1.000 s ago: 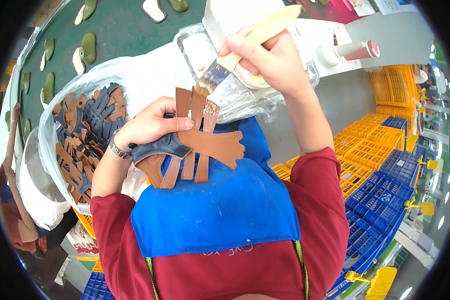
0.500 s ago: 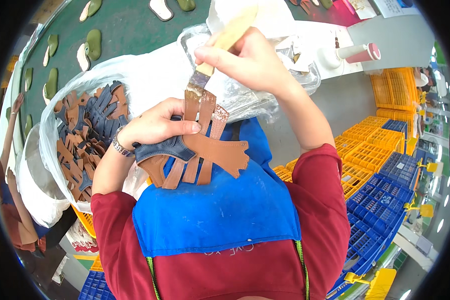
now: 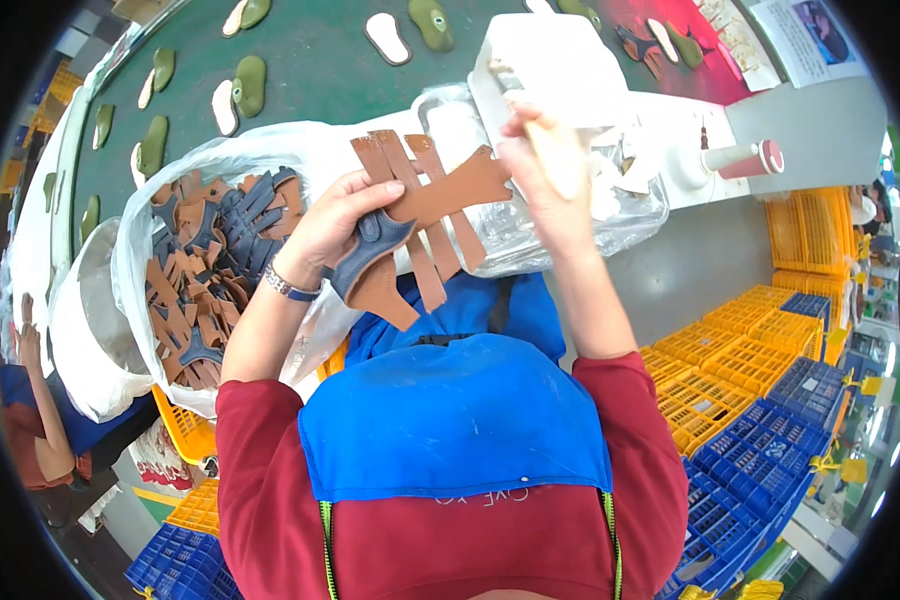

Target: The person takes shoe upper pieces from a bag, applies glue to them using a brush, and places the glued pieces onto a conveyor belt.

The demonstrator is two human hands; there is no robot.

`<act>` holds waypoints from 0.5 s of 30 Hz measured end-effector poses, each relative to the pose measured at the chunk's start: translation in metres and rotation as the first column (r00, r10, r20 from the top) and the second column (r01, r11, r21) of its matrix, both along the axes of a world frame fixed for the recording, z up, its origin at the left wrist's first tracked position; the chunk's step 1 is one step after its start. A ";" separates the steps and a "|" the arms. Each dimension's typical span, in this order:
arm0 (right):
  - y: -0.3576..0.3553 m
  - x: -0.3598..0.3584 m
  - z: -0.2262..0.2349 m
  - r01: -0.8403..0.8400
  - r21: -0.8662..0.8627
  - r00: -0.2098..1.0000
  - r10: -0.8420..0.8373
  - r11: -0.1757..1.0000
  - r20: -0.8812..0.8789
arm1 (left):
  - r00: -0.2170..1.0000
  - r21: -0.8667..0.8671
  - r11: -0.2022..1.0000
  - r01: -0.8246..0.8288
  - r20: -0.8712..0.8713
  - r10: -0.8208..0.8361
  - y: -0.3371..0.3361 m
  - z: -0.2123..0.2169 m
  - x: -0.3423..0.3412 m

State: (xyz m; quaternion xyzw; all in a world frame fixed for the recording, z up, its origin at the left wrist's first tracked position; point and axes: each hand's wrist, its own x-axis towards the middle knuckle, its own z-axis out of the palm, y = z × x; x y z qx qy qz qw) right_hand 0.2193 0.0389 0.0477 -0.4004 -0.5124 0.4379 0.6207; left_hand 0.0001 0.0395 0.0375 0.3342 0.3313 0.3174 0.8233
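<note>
A sandal upper [image 3: 450,196] of brown straps with a navy ankle part hangs in front of me. My left hand [image 3: 335,215] grips it, thumb on top, with its strap ends fanned out away from me. My right hand [image 3: 545,185] is closed on a brush [image 3: 564,155] with a pale wooden handle; motion blurs it, and its bristles are hidden. This hand is beside the near side of a white tub [image 3: 560,65], which stands on a plastic-covered tray [image 3: 610,240]. Close by on the left, a clear plastic bag [image 3: 130,260] holds many brown and navy uppers.
Olive and white shoe parts [image 3: 250,88] lie on the green conveyor belt [image 3: 310,60] beyond. A white holder with a pink-ended roll [image 3: 745,160] stands at the right. Yellow crates [image 3: 735,350] and blue crates [image 3: 760,445] fill the right side. Another person's arm [image 3: 45,400] shows at far left.
My right hand has lifted the brush off the strap ends and moved right, toward the white tub. The upper has tilted in my left hand. The whole view has shifted.
</note>
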 end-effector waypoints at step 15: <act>0.007 -0.028 0.015 0.027 0.039 1.000 -0.026 0.999 -0.018 | 0.997 0.082 0.997 0.006 -0.079 0.000 -0.013 0.008 -0.001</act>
